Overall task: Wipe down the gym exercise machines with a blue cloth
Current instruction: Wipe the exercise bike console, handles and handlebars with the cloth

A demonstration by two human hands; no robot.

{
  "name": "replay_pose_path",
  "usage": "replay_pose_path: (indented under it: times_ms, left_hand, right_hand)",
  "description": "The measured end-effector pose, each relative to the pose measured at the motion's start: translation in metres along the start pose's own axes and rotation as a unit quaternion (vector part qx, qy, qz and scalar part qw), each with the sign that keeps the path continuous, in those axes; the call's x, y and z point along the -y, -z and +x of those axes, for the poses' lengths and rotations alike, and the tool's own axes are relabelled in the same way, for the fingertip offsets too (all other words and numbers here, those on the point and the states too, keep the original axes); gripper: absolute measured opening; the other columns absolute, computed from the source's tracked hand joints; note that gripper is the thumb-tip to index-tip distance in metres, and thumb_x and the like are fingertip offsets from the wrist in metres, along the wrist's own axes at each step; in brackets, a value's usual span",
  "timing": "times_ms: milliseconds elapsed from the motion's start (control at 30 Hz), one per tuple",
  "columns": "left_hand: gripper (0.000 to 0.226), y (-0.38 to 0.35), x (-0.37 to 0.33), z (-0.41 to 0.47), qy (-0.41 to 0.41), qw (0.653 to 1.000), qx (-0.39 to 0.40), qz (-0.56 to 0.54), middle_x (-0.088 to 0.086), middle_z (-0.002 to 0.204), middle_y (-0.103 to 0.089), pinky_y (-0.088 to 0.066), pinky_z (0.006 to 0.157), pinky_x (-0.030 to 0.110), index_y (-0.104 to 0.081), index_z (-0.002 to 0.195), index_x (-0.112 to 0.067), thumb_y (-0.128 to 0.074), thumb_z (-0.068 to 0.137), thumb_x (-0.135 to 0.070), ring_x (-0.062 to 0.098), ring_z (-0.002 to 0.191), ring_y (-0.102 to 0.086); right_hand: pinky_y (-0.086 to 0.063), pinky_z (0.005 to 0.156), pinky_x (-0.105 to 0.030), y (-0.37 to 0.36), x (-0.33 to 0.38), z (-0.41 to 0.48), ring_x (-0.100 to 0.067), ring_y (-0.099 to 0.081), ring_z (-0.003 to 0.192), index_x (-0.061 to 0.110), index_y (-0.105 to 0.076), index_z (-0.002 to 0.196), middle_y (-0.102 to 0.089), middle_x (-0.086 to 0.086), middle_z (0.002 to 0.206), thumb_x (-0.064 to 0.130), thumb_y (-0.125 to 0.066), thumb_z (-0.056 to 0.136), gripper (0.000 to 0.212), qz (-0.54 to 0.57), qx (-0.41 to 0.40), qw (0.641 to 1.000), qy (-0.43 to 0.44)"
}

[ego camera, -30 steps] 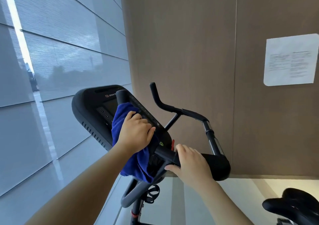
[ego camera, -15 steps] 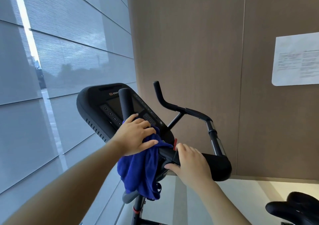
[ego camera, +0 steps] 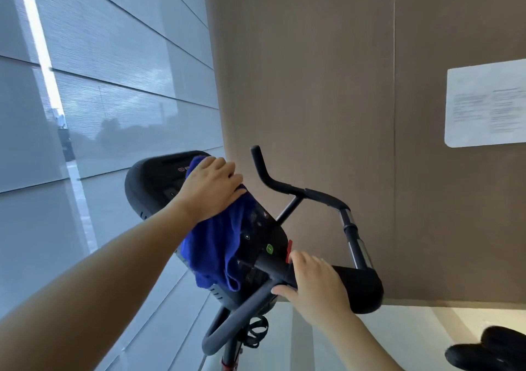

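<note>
View from a head-worn camera, looking down at a black exercise bike [ego camera: 236,316] in the centre of the frame. Two bare hands reach in from the bottom edge.

The left hand [ego camera: 210,188], coming from the lower left, lies with its fingers stretched flat on a blue cloth [ego camera: 216,245], pressing it against the top of the bike's tilted console [ego camera: 153,182]. The cloth hangs down over the console's face and bunches at its lower edge. To the right of the cloth, a small green button [ego camera: 269,248] and a red tab [ego camera: 289,249] show on the console.

The right hand [ego camera: 316,285], in the lower centre, has its fingers curled round the padded handlebar [ego camera: 361,285], just below the red tab.

Pale grey window panels [ego camera: 113,57] fill the left of the frame and a brown wall [ego camera: 313,85] the right. A white printed notice [ego camera: 486,105] hangs on the wall at the right edge, its text too blurred to read. In the lower right corner is a black shape, perhaps a saddle [ego camera: 495,350].
</note>
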State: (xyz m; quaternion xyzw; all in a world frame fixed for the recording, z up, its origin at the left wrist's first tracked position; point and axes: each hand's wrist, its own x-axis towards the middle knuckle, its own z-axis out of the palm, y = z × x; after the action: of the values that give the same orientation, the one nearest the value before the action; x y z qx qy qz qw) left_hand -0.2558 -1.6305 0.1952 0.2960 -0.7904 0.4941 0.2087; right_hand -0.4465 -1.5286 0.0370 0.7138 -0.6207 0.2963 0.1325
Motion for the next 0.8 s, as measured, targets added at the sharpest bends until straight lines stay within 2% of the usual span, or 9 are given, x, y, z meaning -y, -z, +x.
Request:
replay_pose_path:
  times_ms: [100, 233, 300, 433, 600, 800]
  left_hand:
    - [0.029, -0.002, 0.012, 0.004, 0.011, 1.0, -0.004, -0.006, 0.007, 0.082, -0.061, -0.046, 0.08, 0.04, -0.066, 0.079, -0.011, -0.051, 0.089, -0.034, 0.029, 0.079, -0.057]
    - [0.033, -0.025, -0.01, -0.001, 0.032, 0.994, 0.067, -0.084, 0.002, 0.089, -0.067, -0.039, 0.09, 0.037, -0.069, 0.088, -0.013, -0.045, 0.094, -0.034, 0.026, 0.092, -0.056]
    - [0.037, -0.031, -0.022, 0.001, 0.046, 0.991, 0.094, -0.085, -0.001, 0.089, -0.069, -0.039, 0.085, 0.034, -0.069, 0.086, -0.017, -0.04, 0.095, -0.037, 0.023, 0.092, -0.057]
    - [0.041, -0.042, -0.053, -0.004, 0.065, 0.977, 0.171, -0.112, -0.005, 0.08, -0.065, -0.035, 0.06, 0.031, -0.061, 0.078, -0.024, -0.031, 0.095, -0.045, 0.021, 0.081, -0.059]
    - [0.038, -0.041, -0.063, -0.009, 0.103, 0.968, 0.164, -0.158, -0.01, 0.066, -0.047, -0.027, 0.056, 0.03, -0.049, 0.069, -0.027, -0.029, 0.096, -0.046, 0.018, 0.075, -0.056]
    - [0.037, -0.033, -0.08, -0.021, 0.167, 0.958, 0.147, -0.181, -0.008, 0.068, -0.052, -0.03, 0.055, 0.03, -0.048, 0.071, -0.024, -0.03, 0.096, -0.044, 0.019, 0.074, -0.056]
  right_hand:
    - [-0.035, 0.081, -0.023, 0.001, 0.0, -0.001, -0.015, -0.052, 0.099, 0.019, -0.041, 0.104, -0.056, 0.006, 0.105, 0.066, -0.052, 0.078, 0.054, 0.0, -0.003, 1.0, -0.002]
    - [-0.036, 0.084, -0.023, 0.001, 0.001, -0.001, -0.015, -0.052, 0.099, 0.019, -0.042, 0.105, -0.056, 0.005, 0.106, 0.064, -0.053, 0.078, 0.054, 0.002, -0.002, 1.0, -0.003]
    - [-0.037, 0.085, -0.024, 0.001, 0.001, -0.001, -0.015, -0.052, 0.1, 0.019, -0.042, 0.106, -0.056, 0.005, 0.106, 0.064, -0.053, 0.078, 0.054, 0.003, -0.002, 1.0, -0.002]
    - [-0.038, 0.087, -0.026, 0.0, 0.0, -0.002, -0.015, -0.051, 0.101, 0.018, -0.042, 0.106, -0.056, 0.003, 0.106, 0.062, -0.055, 0.079, 0.054, 0.012, -0.001, 1.0, -0.002]
    - [-0.039, 0.089, -0.027, 0.001, -0.001, -0.002, -0.016, -0.051, 0.101, 0.017, -0.042, 0.108, -0.055, 0.002, 0.108, 0.061, -0.054, 0.08, 0.054, 0.018, 0.003, 1.0, 0.001]
    - [-0.04, 0.089, -0.028, 0.0, -0.003, -0.001, -0.016, -0.051, 0.103, 0.016, -0.042, 0.11, -0.055, 0.001, 0.11, 0.061, -0.054, 0.081, 0.055, 0.025, 0.01, 1.0, 0.008]
